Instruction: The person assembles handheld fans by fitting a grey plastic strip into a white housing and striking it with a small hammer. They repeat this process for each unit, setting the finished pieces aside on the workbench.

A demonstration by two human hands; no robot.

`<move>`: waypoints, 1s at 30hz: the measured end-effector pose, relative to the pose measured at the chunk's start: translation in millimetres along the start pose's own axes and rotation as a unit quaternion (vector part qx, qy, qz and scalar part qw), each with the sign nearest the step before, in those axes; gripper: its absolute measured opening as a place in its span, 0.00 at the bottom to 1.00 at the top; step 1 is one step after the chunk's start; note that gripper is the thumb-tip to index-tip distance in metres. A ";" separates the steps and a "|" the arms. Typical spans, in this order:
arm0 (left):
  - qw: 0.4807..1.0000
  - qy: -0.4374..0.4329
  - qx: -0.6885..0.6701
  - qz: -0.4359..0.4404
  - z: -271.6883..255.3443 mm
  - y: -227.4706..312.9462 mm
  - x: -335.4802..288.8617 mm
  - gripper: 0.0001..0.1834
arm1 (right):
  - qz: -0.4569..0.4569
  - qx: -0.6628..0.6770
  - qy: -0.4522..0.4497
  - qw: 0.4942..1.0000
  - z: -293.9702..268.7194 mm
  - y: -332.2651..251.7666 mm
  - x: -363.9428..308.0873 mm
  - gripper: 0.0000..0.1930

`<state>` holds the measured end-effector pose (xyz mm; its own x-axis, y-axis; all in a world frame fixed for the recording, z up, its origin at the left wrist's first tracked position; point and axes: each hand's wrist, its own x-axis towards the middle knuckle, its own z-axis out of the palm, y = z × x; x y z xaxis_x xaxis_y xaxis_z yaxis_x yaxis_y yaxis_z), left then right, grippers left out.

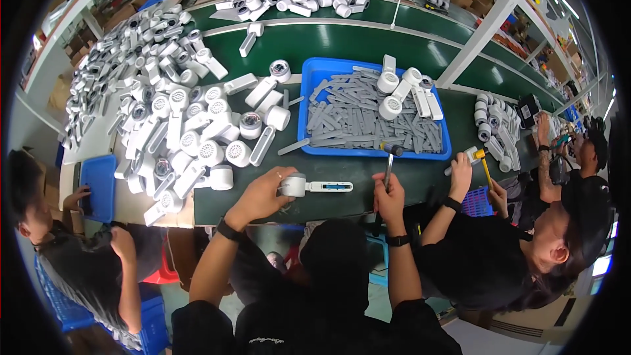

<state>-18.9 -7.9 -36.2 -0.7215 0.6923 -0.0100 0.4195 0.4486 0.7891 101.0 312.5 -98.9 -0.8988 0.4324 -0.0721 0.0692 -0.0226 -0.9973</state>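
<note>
Appearing just below frame centre, 1 white device (314, 187) is gripped at its round head by the fingers of the left hand (257, 197); to its right, 1 hammer (388, 167) is clasped by those of the right hand (389, 196), below 1 blue tray (328, 66).

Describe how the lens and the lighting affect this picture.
Head view: fisheye distortion bows the long edges of the green surface, and black corners frame the scene. Head view: ceiling lights glare at upper right; pale reflections mark the green. Head view: the left hand and right hand look fairly sharp.
</note>
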 end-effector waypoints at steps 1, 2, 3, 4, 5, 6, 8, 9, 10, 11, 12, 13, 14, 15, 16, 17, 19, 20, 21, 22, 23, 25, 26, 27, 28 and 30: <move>1.000 0.002 0.007 0.014 -3.1 -1.9 3.0 0.37 | -0.005 -0.014 0.003 1.000 0.1 0.1 -0.4 0.05; 1.000 -0.012 0.002 0.013 -6.4 -4.8 4.5 0.39 | -0.003 -0.015 0.000 1.000 0.4 0.3 -0.9 0.05; 1.000 -0.012 0.000 0.011 -12.1 3.6 3.3 0.39 | -0.002 -0.004 -0.003 1.000 0.2 0.3 1.3 0.05; 1.000 0.007 0.015 -0.018 -19.7 14.1 -1.4 0.40 | -0.002 0.007 -0.007 1.000 -0.3 0.5 1.8 0.05; 0.998 0.026 0.032 -0.047 -25.9 19.4 -4.9 0.41 | -0.001 0.008 -0.010 1.000 0.6 1.0 1.9 0.05; 0.994 0.074 0.074 -0.027 -25.2 17.3 -14.1 0.40 | -0.007 0.011 -0.010 1.000 0.5 0.7 1.7 0.06; 0.995 0.087 0.008 -0.044 -27.2 32.5 -27.1 0.39 | -0.014 0.021 -0.008 1.000 -1.0 2.7 3.0 0.07; 0.991 0.104 -0.061 -0.057 -25.6 40.0 -32.4 0.38 | -0.012 0.034 -0.011 0.999 -4.1 1.6 3.3 0.05; 0.991 0.110 -0.071 -0.023 -22.5 41.5 -35.6 0.38 | -0.012 0.042 -0.015 0.999 -5.7 1.6 3.3 0.06; 0.988 0.146 -0.032 0.043 -13.3 35.9 -36.3 0.37 | -0.013 0.048 -0.020 0.999 -7.0 0.1 3.3 0.06; 0.988 0.139 -0.039 0.050 -6.2 34.8 -34.7 0.33 | -0.013 0.046 -0.024 0.999 -9.6 1.2 3.7 0.06; 0.989 0.131 -0.046 0.058 -0.8 36.2 -33.7 0.29 | -0.017 0.061 -0.021 0.998 -12.5 4.5 4.3 0.06; 0.988 0.134 -0.049 0.057 1.6 39.8 -33.4 0.29 | -0.021 0.077 -0.018 0.997 -12.1 2.0 3.8 0.06; 0.986 0.095 -0.135 0.021 3.5 44.3 -32.7 0.24 | -0.021 0.074 -0.017 0.997 -12.9 -0.6 1.5 0.06; 0.974 0.054 -0.220 -0.014 6.9 48.2 -31.0 0.20 | -0.004 0.079 -0.017 0.997 -14.1 -3.0 -2.6 0.07; 0.974 0.055 -0.220 -0.013 11.2 48.8 -29.0 0.20 | 0.011 0.087 -0.020 0.996 -9.8 -9.5 -5.1 0.08; 0.938 0.012 -0.328 -0.114 21.3 49.1 -27.7 0.17 | -0.021 0.088 -0.006 0.996 13.2 -41.2 -17.6 0.07; 0.922 0.025 -0.371 -0.112 25.4 55.7 -24.4 0.18 | -0.052 0.088 0.014 0.995 20.6 -56.3 -26.3 0.07; 0.921 0.019 -0.372 -0.113 29.5 63.2 -20.3 0.18 | -0.049 0.087 0.020 0.995 19.6 -65.5 -33.3 0.07; 0.874 0.039 -0.474 -0.103 33.2 70.0 -16.4 0.21 | -0.081 -0.015 -0.015 0.996 17.7 -72.7 -39.7 0.06; 0.815 0.057 -0.570 -0.091 36.0 75.4 -10.8 0.23 | -0.112 -0.119 -0.048 0.985 15.4 -81.5 -45.4 0.06; 0.799 0.042 -0.595 -0.077 38.0 86.1 -0.4 0.30 | -0.066 -0.052 -0.084 0.993 43.1 -103.6 -59.5 0.10; 0.799 0.061 -0.594 -0.073 40.3 95.3 6.2 0.32 | -0.061 -0.022 -0.103 0.993 56.3 -111.6 -63.8 0.12; 0.799 0.083 -0.592 -0.068 42.7 101.5 12.6 0.35 | -0.058 0.010 -0.124 0.991 63.1 -115.8 -65.1 0.14; 0.795 0.083 -0.598 -0.055 47.5 100.2 19.8 0.36 | -0.054 -0.007 -0.121 0.991 61.0 -112.5 -63.4 0.15; 0.816 0.090 -0.569 -0.051 50.3 91.8 26.7 0.35 | -0.049 0.022 -0.117 0.992 69.7 -120.8 -63.1 0.14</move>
<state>28.0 80.2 5.1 -0.8324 0.5446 -0.1025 -0.3572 -0.3859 0.8506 119.1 225.1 25.4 -0.9766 0.2130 0.0296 -0.0373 -0.0325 -0.9988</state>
